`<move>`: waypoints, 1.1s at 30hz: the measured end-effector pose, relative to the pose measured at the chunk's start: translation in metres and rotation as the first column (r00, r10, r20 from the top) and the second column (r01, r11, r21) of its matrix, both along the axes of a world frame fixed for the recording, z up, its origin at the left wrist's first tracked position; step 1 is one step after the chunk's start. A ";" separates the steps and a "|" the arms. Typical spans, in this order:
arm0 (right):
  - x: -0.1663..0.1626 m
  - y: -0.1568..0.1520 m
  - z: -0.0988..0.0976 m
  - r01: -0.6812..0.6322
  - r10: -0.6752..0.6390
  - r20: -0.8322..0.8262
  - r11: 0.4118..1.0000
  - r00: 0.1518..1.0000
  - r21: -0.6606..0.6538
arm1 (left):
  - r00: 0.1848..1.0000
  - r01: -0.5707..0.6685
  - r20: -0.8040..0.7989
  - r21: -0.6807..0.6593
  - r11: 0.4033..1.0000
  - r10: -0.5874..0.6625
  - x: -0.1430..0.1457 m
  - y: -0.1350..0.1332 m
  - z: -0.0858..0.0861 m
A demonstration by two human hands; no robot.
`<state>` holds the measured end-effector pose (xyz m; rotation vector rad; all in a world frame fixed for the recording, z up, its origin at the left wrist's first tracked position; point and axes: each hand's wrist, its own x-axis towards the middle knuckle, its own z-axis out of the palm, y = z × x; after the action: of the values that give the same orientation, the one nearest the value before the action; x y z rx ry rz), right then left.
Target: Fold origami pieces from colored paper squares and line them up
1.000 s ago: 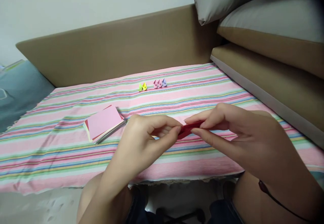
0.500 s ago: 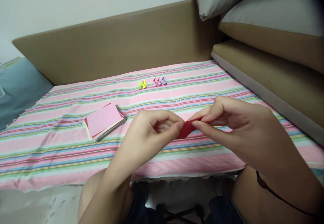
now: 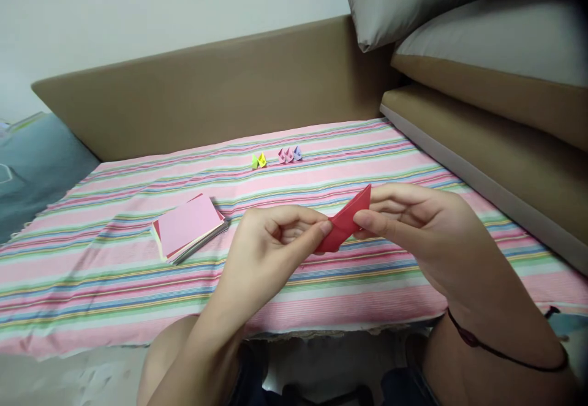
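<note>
Red paper (image 3: pixel 345 225), folded, is held above the near part of the cloth (image 3: pixel 349 305), one end pinched in the left hand (image 3: pixel 266 240), the other held between thumb and half-curled fingers of the right hand (image 3: pixel 427 234). Left on the cloth, a stack (image 3: pixel 186 222) is set inside its edges; folded pieces (image 3: pixel 288 155) are ranged across a broad stretch, toward the far edge.

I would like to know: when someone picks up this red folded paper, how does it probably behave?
The red folded paper is likely light, being small enough to sit between the fingertips of the left hand and right hand. It seems fairly stiff, since its edges look straight, without drooping. A hard squeeze might crease it, as its upper edge looks thin.
</note>
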<state>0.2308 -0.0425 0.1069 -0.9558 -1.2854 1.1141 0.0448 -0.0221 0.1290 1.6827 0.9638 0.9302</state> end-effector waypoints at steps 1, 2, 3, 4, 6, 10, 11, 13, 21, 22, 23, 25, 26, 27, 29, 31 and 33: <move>0.000 0.001 -0.001 -0.003 0.003 -0.014 1.000 1.000 0.002 | 1.000 -0.002 -0.010 0.000 1.000 0.002 0.000 0.000 0.000; 0.000 0.002 -0.003 0.005 -0.005 -0.023 1.000 1.000 0.005 | 1.000 -0.005 -0.023 0.000 1.000 0.005 0.000 0.000 -0.001; 0.000 0.002 -0.004 0.024 -0.024 -0.027 1.000 0.999 0.007 | 0.999 -0.010 -0.038 0.003 1.000 0.010 0.000 0.000 -0.001; -0.001 0.002 -0.005 0.047 -0.047 -0.029 0.999 0.998 0.008 | 0.999 -0.013 -0.051 0.008 1.000 0.014 0.000 0.000 -0.001; -0.002 0.002 -0.005 0.080 -0.080 -0.032 0.997 0.996 0.006 | 0.997 -0.012 -0.070 0.021 1.000 0.013 0.000 0.000 -0.002; -0.004 0.002 -0.004 0.059 -0.059 -0.043 0.998 0.997 -0.007 | 0.997 0.011 -0.077 0.027 1.000 -0.009 0.001 -0.001 -0.001; -0.004 0.001 -0.004 0.037 -0.037 -0.042 0.999 0.998 -0.008 | 0.997 0.018 -0.080 0.023 1.000 -0.016 0.001 -0.001 0.000; -0.005 0.001 -0.002 0.009 -0.008 -0.029 1.000 1.000 0.002 | 0.995 0.032 -0.096 0.027 0.999 -0.030 0.002 0.000 0.001; -0.005 0.003 -0.003 0.098 -0.099 0.055 0.995 0.994 0.021 | 0.979 0.035 -0.205 0.146 0.989 -0.004 0.001 0.001 0.002; -0.005 0.003 -0.003 0.105 -0.106 0.061 0.994 0.992 0.020 | 0.979 0.038 -0.204 0.151 0.988 -0.007 0.001 0.001 0.001; -0.005 0.004 -0.004 0.113 -0.115 0.069 0.993 0.991 0.022 | 0.979 0.042 -0.205 0.154 0.987 -0.009 0.000 0.002 0.001; -0.005 0.003 -0.004 0.137 -0.140 0.094 0.990 0.986 0.041 | 0.976 0.051 -0.216 0.159 0.986 -0.016 0.000 0.002 0.001; -0.006 0.003 -0.003 0.153 -0.157 0.107 0.987 0.982 0.051 | 0.975 0.058 -0.222 0.159 0.986 -0.022 0.000 0.002 0.000; -0.006 0.002 -0.003 0.171 -0.177 0.118 0.984 0.977 0.058 | 0.973 0.065 -0.227 0.155 0.986 -0.028 0.000 0.002 0.000; -0.007 0.002 -0.002 0.203 -0.209 0.117 0.977 0.971 0.059 | 0.973 0.073 -0.228 0.150 0.986 -0.037 0.000 0.003 -0.001; -0.008 0.003 -0.002 0.200 -0.203 0.089 0.979 0.975 0.039 | 0.974 0.064 -0.223 0.154 0.986 -0.029 0.000 0.004 -0.002; -0.008 0.004 -0.002 0.176 -0.177 0.057 0.984 0.983 0.021 | 0.974 0.054 -0.227 0.161 0.985 -0.017 -0.001 0.004 -0.003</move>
<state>0.2224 -0.0383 0.1048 -1.0760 -1.2291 0.9436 0.0439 -0.0177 0.1258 1.9730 1.0236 0.8270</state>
